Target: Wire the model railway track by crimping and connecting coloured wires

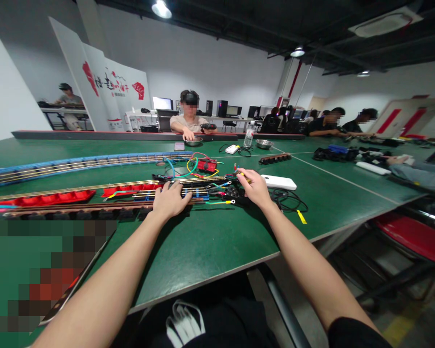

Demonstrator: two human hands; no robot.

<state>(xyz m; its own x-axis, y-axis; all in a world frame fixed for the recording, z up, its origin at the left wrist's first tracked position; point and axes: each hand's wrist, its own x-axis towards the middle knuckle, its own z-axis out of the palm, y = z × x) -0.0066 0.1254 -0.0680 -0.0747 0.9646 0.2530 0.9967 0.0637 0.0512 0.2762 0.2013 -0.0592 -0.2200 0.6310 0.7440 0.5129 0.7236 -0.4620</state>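
Observation:
My left hand (172,199) lies with fingers spread on a long rail assembly (199,195) with blue holders and copper-coloured conductor strips. My right hand (254,188) is closed around a small yellow-and-black tool (243,175), whose kind I cannot make out. It is just past the right end of the rails, where several coloured wires come out. A green-yellow wire with a ring terminal (232,201) sticks out between my hands. Behind them lies a red block (206,166) with looped wires. Red holders (58,197) run along the rails at the left.
A blue rail (76,164) curves along the table's left. A white power bank (280,182) and black cable (288,200) lie right of my right hand. Farther back are a short brown rail (274,158), a bottle (249,135) and metal bowls (264,144). A person (188,118) sits opposite.

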